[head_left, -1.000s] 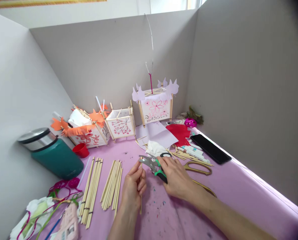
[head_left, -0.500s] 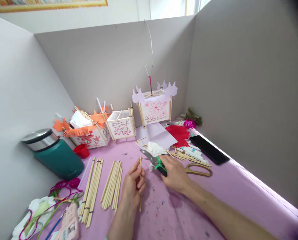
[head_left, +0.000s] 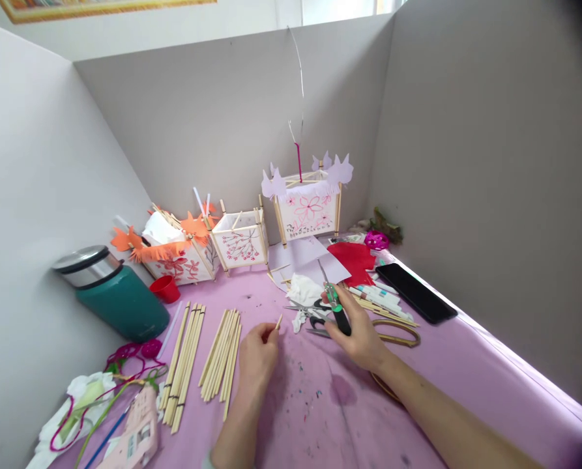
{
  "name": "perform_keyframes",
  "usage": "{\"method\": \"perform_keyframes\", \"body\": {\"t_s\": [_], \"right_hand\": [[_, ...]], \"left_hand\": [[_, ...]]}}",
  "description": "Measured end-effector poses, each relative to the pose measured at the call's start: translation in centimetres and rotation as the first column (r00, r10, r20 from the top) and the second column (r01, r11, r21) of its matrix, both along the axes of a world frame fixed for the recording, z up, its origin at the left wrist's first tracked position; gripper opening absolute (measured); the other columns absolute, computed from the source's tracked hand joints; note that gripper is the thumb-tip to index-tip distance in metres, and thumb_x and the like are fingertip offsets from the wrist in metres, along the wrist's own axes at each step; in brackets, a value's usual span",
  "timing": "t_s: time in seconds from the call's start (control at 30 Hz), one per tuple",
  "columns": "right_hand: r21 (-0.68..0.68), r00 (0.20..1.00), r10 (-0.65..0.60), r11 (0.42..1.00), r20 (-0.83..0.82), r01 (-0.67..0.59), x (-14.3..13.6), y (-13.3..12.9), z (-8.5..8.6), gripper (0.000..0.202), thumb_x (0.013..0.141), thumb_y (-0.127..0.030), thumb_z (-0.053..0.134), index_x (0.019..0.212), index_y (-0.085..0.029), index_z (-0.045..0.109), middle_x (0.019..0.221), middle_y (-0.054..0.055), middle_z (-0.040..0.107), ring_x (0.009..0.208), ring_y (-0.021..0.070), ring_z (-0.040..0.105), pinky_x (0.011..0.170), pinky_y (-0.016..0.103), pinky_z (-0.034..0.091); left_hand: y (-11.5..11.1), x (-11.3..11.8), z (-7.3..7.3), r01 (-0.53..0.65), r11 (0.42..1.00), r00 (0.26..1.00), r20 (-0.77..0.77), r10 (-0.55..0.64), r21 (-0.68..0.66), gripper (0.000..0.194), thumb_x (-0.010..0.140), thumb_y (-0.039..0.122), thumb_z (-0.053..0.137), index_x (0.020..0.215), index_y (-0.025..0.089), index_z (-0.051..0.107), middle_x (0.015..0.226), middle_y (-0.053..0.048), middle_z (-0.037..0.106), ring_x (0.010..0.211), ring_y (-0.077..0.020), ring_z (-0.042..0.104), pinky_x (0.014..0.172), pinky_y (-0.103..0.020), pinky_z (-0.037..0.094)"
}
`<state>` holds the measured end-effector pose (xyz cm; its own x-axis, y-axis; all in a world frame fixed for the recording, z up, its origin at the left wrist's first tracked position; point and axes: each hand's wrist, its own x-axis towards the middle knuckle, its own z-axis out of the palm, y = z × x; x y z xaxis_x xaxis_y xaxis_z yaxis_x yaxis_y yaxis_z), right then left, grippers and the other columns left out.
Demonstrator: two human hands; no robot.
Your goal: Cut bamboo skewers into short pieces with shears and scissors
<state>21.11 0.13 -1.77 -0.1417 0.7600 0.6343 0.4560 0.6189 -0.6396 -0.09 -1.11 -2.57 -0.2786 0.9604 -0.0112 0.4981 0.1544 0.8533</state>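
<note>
My left hand [head_left: 259, 357] is closed in a pinch round a thin wooden stick [head_left: 279, 321]; only its tip shows above the fingers. To its right, my right hand [head_left: 362, 335] grips pruning shears [head_left: 338, 311] with black and green handles, the blade pointing up and away from me. The shears and the stick are apart. Black-handled scissors [head_left: 304, 309] lie just left of my right hand, beside crumpled white tissue [head_left: 306, 288]. Larger gold-handled scissors [head_left: 410, 336] lie partly under my right wrist. Left of my left hand rests a bundle of cut sticks [head_left: 221, 358].
Three paper lanterns, one with pink flowers [head_left: 310, 212], stand along the back panel. A green bottle [head_left: 119, 299], a red cup [head_left: 165, 288] and tied sticks [head_left: 186, 365] are on the left. Markers [head_left: 378, 298] and a black phone [head_left: 415, 293] lie right.
The pruning shears have swung from pointing left toward the stick to pointing upward, further from it. My left hand has turned and lowered, so less of the stick shows. The black-handled scissors are now uncovered.
</note>
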Motion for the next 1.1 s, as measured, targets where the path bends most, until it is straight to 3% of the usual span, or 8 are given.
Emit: {"method": "perform_keyframes", "body": {"t_s": [0.2, 0.37, 0.5, 0.67, 0.8, 0.97, 1.1], "right_hand": [[0.052, 0.996, -0.032, 0.998, 0.08, 0.028, 0.1, 0.2, -0.7, 0.059, 0.081, -0.021, 0.055, 0.138, -0.018, 0.04, 0.131, 0.015, 0.055, 0.125, 0.03, 0.052, 0.103, 0.044, 0.045], [0.054, 0.993, -0.013, 0.998, 0.117, 0.007, 0.1, 0.2, -0.9, 0.061, 0.08, -0.021, 0.056, 0.138, -0.016, 0.04, 0.133, 0.016, 0.054, 0.126, 0.0303, 0.05, 0.106, 0.045, 0.043], [0.059, 0.991, -0.01, 0.998, 0.136, 0.002, 0.0, 0.2, -1.1, 0.061, 0.079, -0.02, 0.055, 0.138, -0.017, 0.041, 0.131, 0.016, 0.054, 0.125, 0.0305, 0.05, 0.105, 0.047, 0.043], [0.04, 0.989, -0.022, 0.999, 0.144, 0.016, -0.1, 0.1, -1.2, 0.063, 0.08, -0.022, 0.055, 0.141, -0.02, 0.039, 0.134, 0.015, 0.053, 0.125, 0.0317, 0.049, 0.105, 0.049, 0.041], [0.056, 0.988, -0.025, 0.998, 0.153, 0.017, -0.1, 0.0, -1.2, 0.063, 0.079, -0.021, 0.055, 0.14, -0.02, 0.039, 0.133, 0.015, 0.053, 0.124, 0.0318, 0.05, 0.105, 0.049, 0.041], [0.078, 0.982, -0.007, 0.997, 0.187, -0.008, -0.1, 0.0, -1.2, 0.066, 0.077, -0.018, 0.056, 0.14, -0.019, 0.038, 0.134, 0.015, 0.052, 0.125, 0.0311, 0.049, 0.104, 0.049, 0.042], [0.097, 0.983, -0.016, 0.995, 0.183, -0.002, 0.0, 0.2, -1.4, 0.065, 0.077, -0.017, 0.055, 0.14, -0.018, 0.037, 0.134, 0.016, 0.051, 0.126, 0.031, 0.048, 0.105, 0.05, 0.041]], "left_hand": [[-0.5, 0.1, 0.6, 0.008, 0.999, 0.965, -0.261, -0.02, -0.048, 0.027, 0.087, 0.026, 0.053, 0.097, 0.015, 0.075, 0.086, -0.011, 0.075, 0.081, -0.0239, 0.066, 0.072, -0.031, 0.04], [-0.9, 0.8, 0.8, -0.008, 0.998, 0.895, -0.445, -0.018, -0.057, 0.028, 0.083, 0.018, 0.056, 0.105, 0.013, 0.073, 0.097, -0.016, 0.071, 0.089, -0.0276, 0.064, 0.077, -0.034, 0.038], [-1.3, 0.4, 1.3, -0.01, 0.998, 0.877, -0.48, -0.018, -0.055, 0.026, 0.086, 0.024, 0.054, 0.102, 0.017, 0.073, 0.095, -0.014, 0.072, 0.088, -0.0265, 0.064, 0.075, -0.032, 0.039], [-2.5, -3.0, 2.5, -0.157, 0.987, 0.812, -0.573, 0.115, -0.024, 0.023, 0.085, 0.022, 0.05, 0.082, 0.017, 0.072, 0.094, -0.019, 0.07, 0.082, -0.0315, 0.063, 0.068, -0.036, 0.037], [-3.3, -5.0, 2.7, -0.204, 0.974, 0.757, -0.647, 0.091, -0.102, 0.018, 0.083, 0.026, 0.055, 0.076, 0.018, 0.07, 0.087, -0.016, 0.07, 0.08, -0.0292, 0.063, 0.069, -0.035, 0.037], [-3.1, -4.9, 2.2, -0.199, 0.973, 0.765, -0.639, 0.08, -0.116, 0.018, 0.082, 0.024, 0.055, 0.076, 0.016, 0.069, 0.093, -0.02, 0.069, 0.085, -0.0329, 0.064, 0.072, -0.038, 0.038], [-2.8, -5.1, 2.2, -0.201, 0.974, 0.803, -0.587, 0.1, -0.109, 0.013, 0.077, 0.018, 0.056, 0.069, 0.015, 0.066, 0.084, -0.021, 0.067, 0.087, -0.0373, 0.064, 0.075, -0.042, 0.039]]}}
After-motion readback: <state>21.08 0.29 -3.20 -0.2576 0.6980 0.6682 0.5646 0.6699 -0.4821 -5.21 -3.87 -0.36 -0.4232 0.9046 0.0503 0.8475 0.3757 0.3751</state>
